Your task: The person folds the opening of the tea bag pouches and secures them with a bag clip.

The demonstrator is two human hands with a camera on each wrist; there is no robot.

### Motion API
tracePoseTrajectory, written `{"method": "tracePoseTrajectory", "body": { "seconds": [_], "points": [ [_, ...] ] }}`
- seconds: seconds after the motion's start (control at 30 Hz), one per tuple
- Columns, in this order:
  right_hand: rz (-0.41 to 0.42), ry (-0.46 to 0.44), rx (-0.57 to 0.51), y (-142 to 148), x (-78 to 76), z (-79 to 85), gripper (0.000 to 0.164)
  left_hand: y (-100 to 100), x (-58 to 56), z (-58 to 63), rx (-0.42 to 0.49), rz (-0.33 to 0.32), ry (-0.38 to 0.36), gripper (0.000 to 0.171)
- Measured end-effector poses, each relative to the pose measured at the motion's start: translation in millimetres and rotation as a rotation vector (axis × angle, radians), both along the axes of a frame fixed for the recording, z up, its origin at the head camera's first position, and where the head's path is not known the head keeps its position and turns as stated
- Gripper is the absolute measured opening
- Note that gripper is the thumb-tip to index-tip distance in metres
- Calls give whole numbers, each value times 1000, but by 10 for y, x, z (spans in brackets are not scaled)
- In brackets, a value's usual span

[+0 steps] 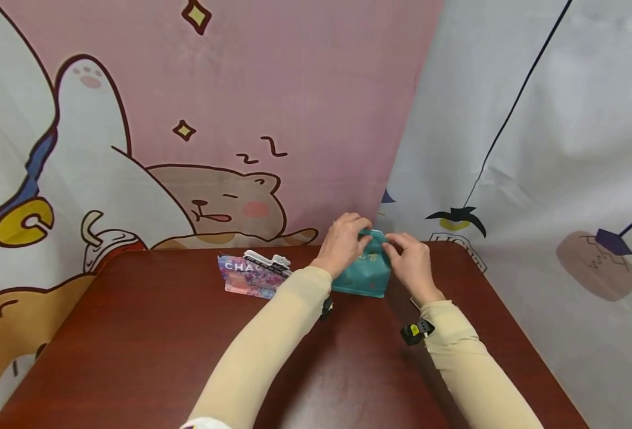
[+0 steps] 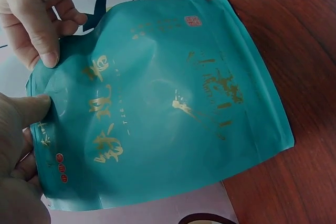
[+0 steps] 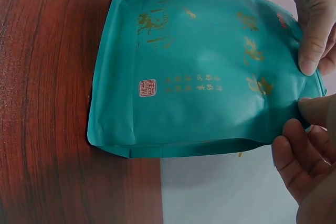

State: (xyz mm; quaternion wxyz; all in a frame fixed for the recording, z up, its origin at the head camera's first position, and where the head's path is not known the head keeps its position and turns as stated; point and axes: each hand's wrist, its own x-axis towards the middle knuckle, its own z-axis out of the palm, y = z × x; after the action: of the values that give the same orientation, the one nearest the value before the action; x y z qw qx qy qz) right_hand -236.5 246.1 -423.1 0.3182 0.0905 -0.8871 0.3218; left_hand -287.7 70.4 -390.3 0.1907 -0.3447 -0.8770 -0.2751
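Note:
A teal pouch with gold lettering stands upright on the table near its far edge. Its top edge is held from both sides. My left hand pinches the upper left part, thumb on the front face and fingers curled behind. At the upper right corner, my right hand pinches the pouch the same way. In the left wrist view the pouch looks full and bulging, its top running between the two thumbs. The right wrist view shows the pouch's folded side and flat bottom seam.
Left of the teal pouch lies a pink and purple printed pouch, with a white and black clip on top. My left forearm partly covers both. The brown table meets a cartoon-printed curtain at the back.

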Motion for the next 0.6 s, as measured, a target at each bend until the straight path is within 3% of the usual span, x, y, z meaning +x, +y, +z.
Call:
{"method": "tracePoseTrajectory", "body": {
  "seconds": [0.4, 0.6],
  "points": [
    [-2, 8, -2, -1, 10, -14, 12, 8, 33, 0, 52, 0, -27, 12],
    [-4, -35, 6, 25, -7, 3, 15, 3, 24, 11, 72, -6, -17, 9]
  ]
}}
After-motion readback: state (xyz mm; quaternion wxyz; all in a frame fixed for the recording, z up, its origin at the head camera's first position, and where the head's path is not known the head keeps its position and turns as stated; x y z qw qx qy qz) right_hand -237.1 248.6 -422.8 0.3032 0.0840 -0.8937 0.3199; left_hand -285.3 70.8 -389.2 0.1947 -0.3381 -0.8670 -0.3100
